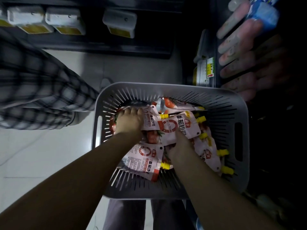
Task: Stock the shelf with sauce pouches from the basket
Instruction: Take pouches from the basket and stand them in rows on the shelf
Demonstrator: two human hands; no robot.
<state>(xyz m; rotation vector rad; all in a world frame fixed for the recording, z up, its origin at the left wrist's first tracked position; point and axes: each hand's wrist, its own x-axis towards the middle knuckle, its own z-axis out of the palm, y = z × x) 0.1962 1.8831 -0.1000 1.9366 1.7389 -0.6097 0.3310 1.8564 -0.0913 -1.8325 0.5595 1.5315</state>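
Pale floor tiles (41, 160) underlie a grey basket (240, 180); both hands (left hand (128, 122), right hand (180, 146)) grasp sauce pouches (181, 127).

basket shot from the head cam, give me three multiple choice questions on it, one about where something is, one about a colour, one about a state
1. Where are both hands?
A. Down inside the basket, among the sauce pouches
B. On a shelf
C. On the floor tiles

2. What colour are the pouch caps?
A. Blue
B. Yellow
C. Black

3. What state is the basket in?
A. Empty
B. Tipped on its side
C. Upright, holding many pouches

Answers:
1. A, since the left hand and the right hand both sit within the rim of the grey basket, each pressed onto the sauce pouches.
2. B, since the caps along the right side of the pile are bright yellow.
3. C, since the basket's opening faces the camera and pouches cover most of its bottom.
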